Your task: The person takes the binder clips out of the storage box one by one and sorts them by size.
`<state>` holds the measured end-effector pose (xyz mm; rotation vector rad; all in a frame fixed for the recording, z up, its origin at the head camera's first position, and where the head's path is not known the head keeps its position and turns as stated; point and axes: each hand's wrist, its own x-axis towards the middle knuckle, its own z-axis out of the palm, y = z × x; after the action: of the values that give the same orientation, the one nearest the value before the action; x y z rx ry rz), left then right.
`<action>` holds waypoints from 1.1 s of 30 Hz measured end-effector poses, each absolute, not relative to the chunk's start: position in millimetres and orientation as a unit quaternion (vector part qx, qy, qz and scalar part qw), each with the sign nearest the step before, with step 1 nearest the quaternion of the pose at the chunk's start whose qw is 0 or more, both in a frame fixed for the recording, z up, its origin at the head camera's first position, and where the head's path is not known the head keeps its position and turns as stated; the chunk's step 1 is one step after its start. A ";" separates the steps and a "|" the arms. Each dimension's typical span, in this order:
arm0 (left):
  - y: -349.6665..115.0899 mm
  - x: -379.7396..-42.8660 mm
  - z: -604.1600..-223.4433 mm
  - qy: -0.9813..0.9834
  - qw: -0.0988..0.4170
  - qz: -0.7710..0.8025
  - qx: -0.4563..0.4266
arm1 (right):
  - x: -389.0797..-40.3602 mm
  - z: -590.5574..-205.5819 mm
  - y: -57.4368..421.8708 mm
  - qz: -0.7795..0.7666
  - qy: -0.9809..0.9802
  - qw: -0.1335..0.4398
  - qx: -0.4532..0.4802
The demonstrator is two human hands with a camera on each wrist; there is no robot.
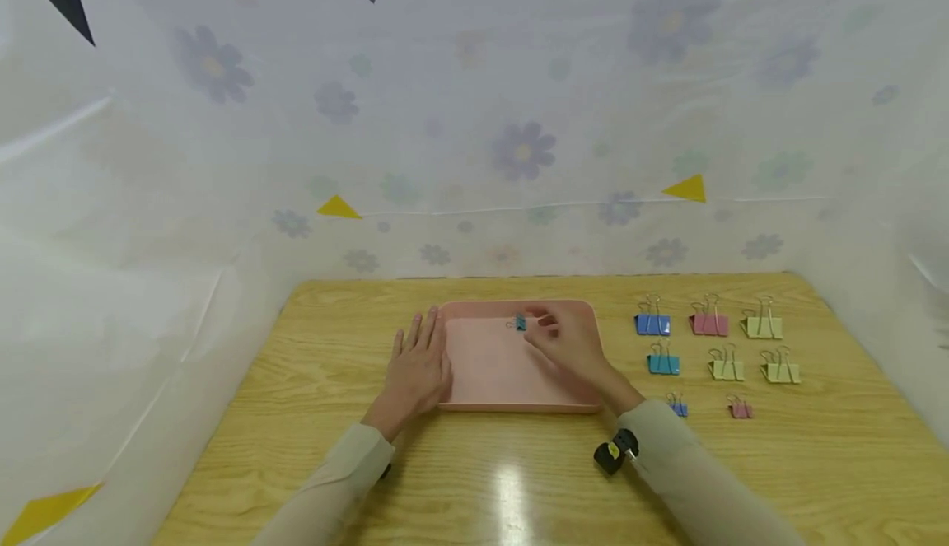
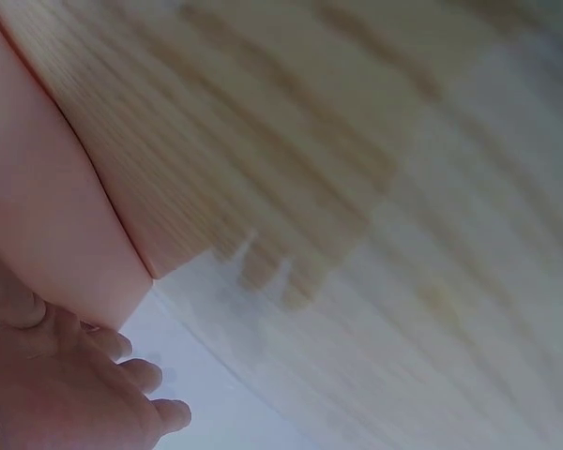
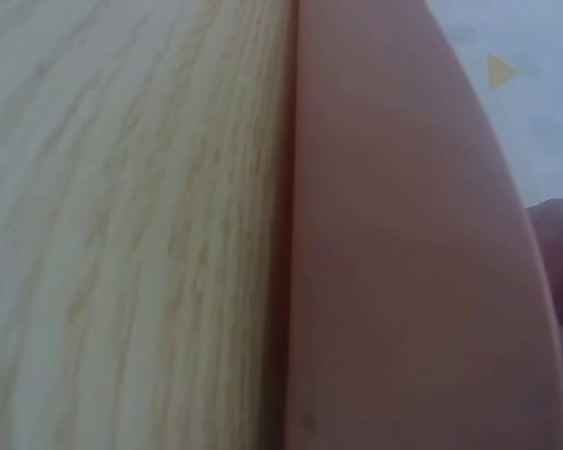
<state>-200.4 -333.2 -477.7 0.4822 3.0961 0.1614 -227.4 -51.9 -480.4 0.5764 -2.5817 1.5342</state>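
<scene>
In the head view a pink tray (image 1: 489,373) lies on the wooden table. A small teal binder clip (image 1: 521,323) is at the tray's far part, its wire handles pointing left. My right hand (image 1: 567,340) reaches over the tray's right side, thumb and index fingertips parted just right of the clip; I see no grip on it. My left hand (image 1: 421,369) lies with straight fingers along the tray's left edge, touching it. In the left wrist view that hand (image 2: 66,375) is beside the tray wall. The right wrist view shows only part of the right hand (image 3: 558,272) behind the tray wall.
Right of the tray, binder clips stand in rows: larger blue (image 1: 652,325), pink (image 1: 709,324) and pale green (image 1: 764,328) ones at the back, a teal one (image 1: 663,363) among the middle ones, small blue (image 1: 678,406) and pink (image 1: 740,408) in front. Flowered white sheeting (image 1: 445,118) encloses the table.
</scene>
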 end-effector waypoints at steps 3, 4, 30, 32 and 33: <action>-331.5 -198.9 -473.1 0.987 0.005 0.055 0.150 | -231.9 -482.8 -56.3 0.486 -0.854 0.042 0.180; -331.1 -198.3 -472.0 0.987 0.006 0.055 0.150 | -233.3 -483.6 -57.8 0.484 -0.855 0.040 0.180; -329.0 -197.8 -470.2 0.989 0.015 0.053 0.139 | -252.1 -498.9 -76.5 0.414 -0.895 0.025 0.163; -329.4 -198.1 -471.1 0.988 0.013 0.057 0.140 | -251.8 -499.1 -75.1 0.414 -0.896 0.023 0.161; -329.8 -198.0 -471.1 0.988 0.010 0.059 0.141 | -252.1 -499.3 -74.4 0.414 -0.895 0.024 0.163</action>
<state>-198.0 -329.8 -471.1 0.4408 3.0841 0.1841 -252.1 -74.4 -499.3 0.5038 -2.7702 1.2807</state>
